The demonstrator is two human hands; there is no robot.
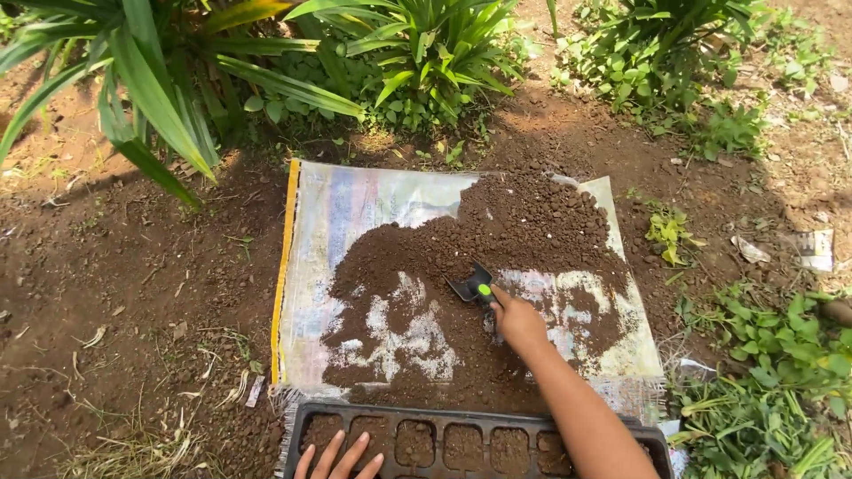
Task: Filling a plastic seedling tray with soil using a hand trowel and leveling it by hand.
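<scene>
My right hand [517, 323] grips a small black trowel [471, 286] with a green spot on its handle. The blade rests on dark soil [497, 239] heaped over a flattened plastic sack [337, 213] on the ground. My left hand [337, 459] lies at the bottom edge with fingers spread, touching the left end of a black seedling tray [297, 421]. The tray's cells hold soil. My right forearm reaches over the tray's right part and hides some cells.
Bare brown earth surrounds the sack. Long-leaved green plants [160, 80] stand at the back left and back middle. Low weeds [772, 372] grow along the right side. Scraps of litter [812, 248] lie at the far right.
</scene>
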